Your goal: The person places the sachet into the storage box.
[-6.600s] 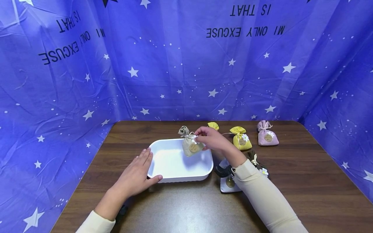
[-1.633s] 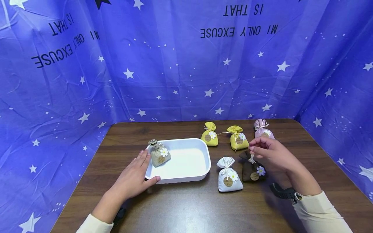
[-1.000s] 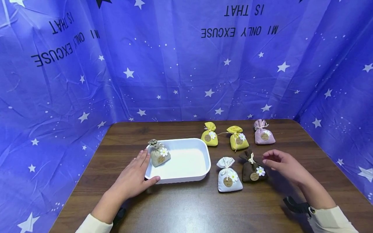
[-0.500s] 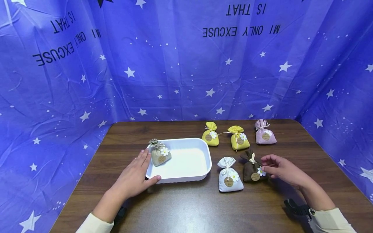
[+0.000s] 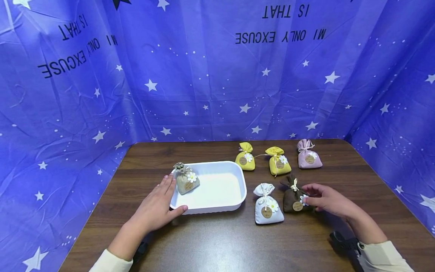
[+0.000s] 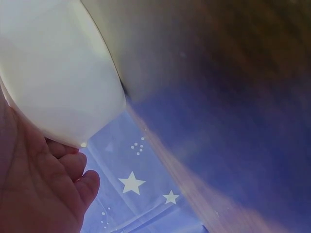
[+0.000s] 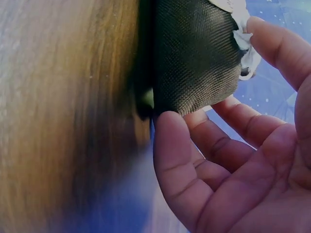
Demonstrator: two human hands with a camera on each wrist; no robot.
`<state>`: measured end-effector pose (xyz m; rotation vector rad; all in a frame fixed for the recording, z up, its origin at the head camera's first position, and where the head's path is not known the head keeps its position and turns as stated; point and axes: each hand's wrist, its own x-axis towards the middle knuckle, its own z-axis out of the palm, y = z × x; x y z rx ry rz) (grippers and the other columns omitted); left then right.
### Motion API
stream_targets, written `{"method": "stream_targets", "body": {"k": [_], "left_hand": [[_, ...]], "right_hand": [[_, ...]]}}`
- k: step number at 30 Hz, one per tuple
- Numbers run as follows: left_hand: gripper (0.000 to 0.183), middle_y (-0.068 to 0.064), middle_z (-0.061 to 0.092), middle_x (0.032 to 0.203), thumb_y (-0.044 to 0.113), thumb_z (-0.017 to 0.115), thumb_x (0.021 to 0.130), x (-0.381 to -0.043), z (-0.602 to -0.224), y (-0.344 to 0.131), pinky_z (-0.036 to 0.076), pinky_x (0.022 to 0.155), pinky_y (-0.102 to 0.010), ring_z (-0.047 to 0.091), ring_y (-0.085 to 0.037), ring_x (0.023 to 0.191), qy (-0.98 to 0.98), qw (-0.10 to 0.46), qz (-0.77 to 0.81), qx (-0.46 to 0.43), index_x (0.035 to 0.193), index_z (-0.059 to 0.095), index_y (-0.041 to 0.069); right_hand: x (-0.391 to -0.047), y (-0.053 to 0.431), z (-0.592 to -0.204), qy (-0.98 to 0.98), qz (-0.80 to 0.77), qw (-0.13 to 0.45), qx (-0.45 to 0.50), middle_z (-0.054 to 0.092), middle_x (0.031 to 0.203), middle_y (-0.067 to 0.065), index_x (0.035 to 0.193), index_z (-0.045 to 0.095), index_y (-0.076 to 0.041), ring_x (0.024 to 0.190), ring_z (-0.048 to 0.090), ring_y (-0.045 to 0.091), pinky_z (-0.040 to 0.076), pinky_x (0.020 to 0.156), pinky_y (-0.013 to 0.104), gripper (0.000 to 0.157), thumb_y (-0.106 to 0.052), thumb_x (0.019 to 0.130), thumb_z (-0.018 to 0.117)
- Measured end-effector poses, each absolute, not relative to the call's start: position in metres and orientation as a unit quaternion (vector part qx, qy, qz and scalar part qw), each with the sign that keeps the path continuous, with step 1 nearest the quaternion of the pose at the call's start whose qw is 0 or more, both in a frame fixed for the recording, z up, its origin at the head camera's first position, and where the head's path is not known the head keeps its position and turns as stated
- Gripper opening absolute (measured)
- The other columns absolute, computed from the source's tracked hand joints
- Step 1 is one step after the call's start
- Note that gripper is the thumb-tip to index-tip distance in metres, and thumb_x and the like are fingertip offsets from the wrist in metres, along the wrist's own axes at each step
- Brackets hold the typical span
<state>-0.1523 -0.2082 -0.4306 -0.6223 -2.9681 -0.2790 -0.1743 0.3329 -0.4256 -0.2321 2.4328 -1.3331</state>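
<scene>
Grips the brown bag by its right side with the right hand, setting the thumb on its flower and curling the fingers round behind. Cannot tell whether lifted clear of the table. Has the white bag to the left of that grip, just past the brown bag; the pink bag straight beyond the grip; the nearer yellow bag and the farther yellow bag beyond it and to the left. Rests the left hand, well left of the grip, against the end of the tray, fingers extended along the rim. Shows the tan bag inside, close beside those fingers.
</scene>
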Motion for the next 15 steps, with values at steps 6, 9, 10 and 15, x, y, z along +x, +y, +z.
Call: {"method": "stream_targets", "body": {"k": [6,9,10,15], "left_hand": [[0.102,-0.027,0.022,0.159,0.070,0.050,0.092,-0.1514,-0.4296,-0.2074,0.027,0.116,-0.053,0.021,-0.040,0.147,-0.973,0.050,-0.096,-0.206,0.149,0.031,-0.012],[0.101,-0.027,0.022,0.159,0.070,0.049,0.092,-0.1510,-0.4290,-0.2073,0.027,0.116,-0.053,0.021,-0.040,0.147,-0.973,0.048,-0.097,-0.205,0.149,0.030,-0.012],[0.101,-0.027,0.022,0.159,0.070,0.049,0.092,-0.1510,-0.4288,-0.2073,0.027,0.116,-0.053,0.021,-0.040,0.147,-0.973,0.048,-0.097,-0.204,0.149,0.030,-0.012],[0.101,-0.027,0.022,0.159,0.070,0.048,0.092,-0.1504,-0.4284,-0.2070,0.027,0.116,-0.053,0.021,-0.040,0.147,-0.973,0.048,-0.097,-0.204,0.149,0.031,-0.012]], "right_hand": [[-0.1754,0.3321,-0.4268,0.861,-0.468,0.187,-0.070,0.060,0.117,0.020,0.133,0.047,0.013,0.092,0.058,0.023,0.056,0.068,0.039,0.055,-0.018,0.093,0.070],[-0.1759,0.3314,-0.4264,0.858,-0.473,0.190,-0.064,0.060,0.115,0.018,0.132,0.048,0.013,0.091,0.059,0.022,0.057,0.068,0.039,0.054,-0.017,0.092,0.070],[-0.1760,0.3312,-0.4263,0.856,-0.476,0.190,-0.067,0.060,0.114,0.018,0.132,0.048,0.013,0.091,0.059,0.023,0.057,0.068,0.039,0.054,-0.016,0.092,0.070],[-0.1756,0.3303,-0.4258,0.852,-0.484,0.190,-0.068,0.060,0.114,0.018,0.130,0.048,0.013,0.090,0.059,0.023,0.057,0.068,0.039,0.051,-0.014,0.092,0.070]]}}
